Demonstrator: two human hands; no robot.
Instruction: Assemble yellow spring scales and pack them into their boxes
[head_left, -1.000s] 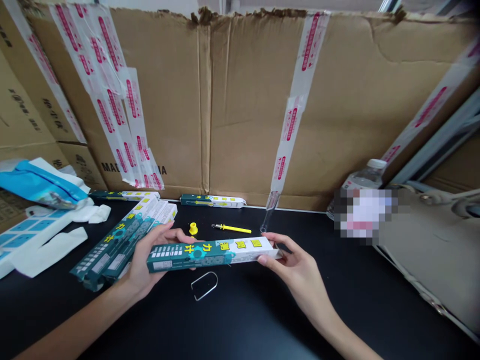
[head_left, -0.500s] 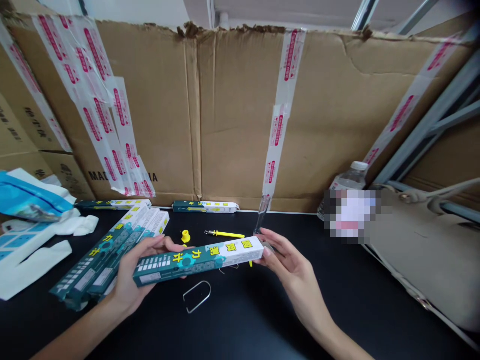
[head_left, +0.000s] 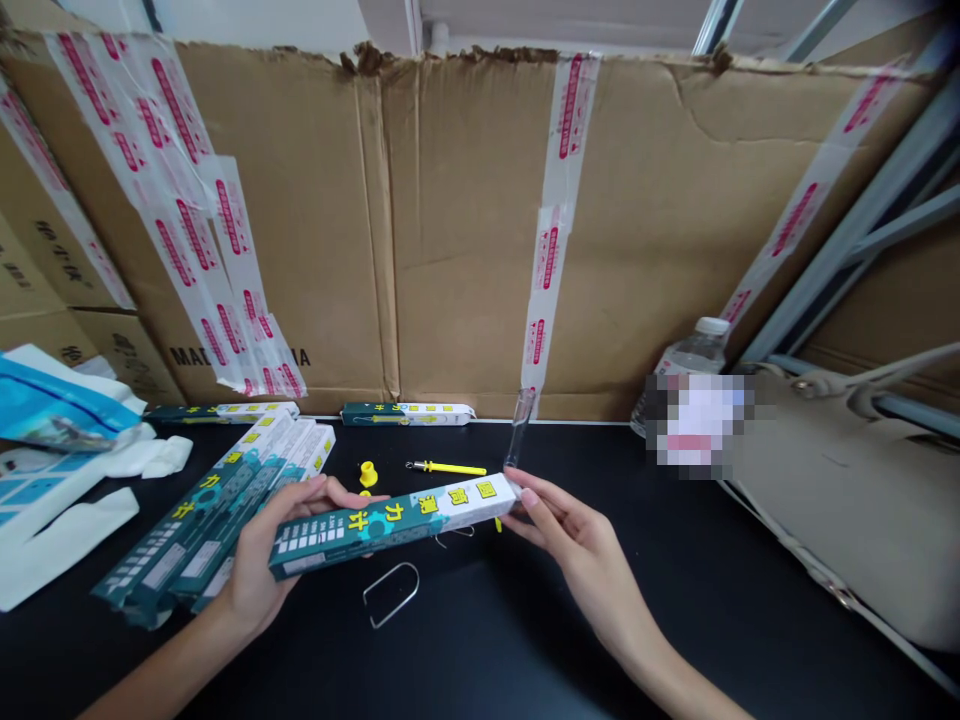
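Note:
A long narrow cardboard box (head_left: 397, 517), green and white with yellow lettering, is held above the black table. My left hand (head_left: 262, 545) wraps round its green end. At the white end, my right hand (head_left: 555, 515) has its thumb and fingers closed on the box's end; whether the flap is open cannot be made out. Behind that hand a clear plastic tube (head_left: 519, 430) sticks up, its lower end hidden. Beyond the box lie a yellow rod with a metal hook (head_left: 446, 467) and a yellow cap (head_left: 367, 474). A bent wire loop (head_left: 391, 595) lies nearer me.
Several similar boxes (head_left: 202, 515) lie stacked at the left, and one box (head_left: 409, 413) lies against the cardboard wall (head_left: 465, 250). White and blue packaging (head_left: 67, 430) is at far left. A plastic bottle (head_left: 694, 352) and a beige bag (head_left: 840, 500) stand at the right.
My right thumb has shifted at the box's white end, and the box has turned slightly so more of its lettered face shows. The view has moved a little.

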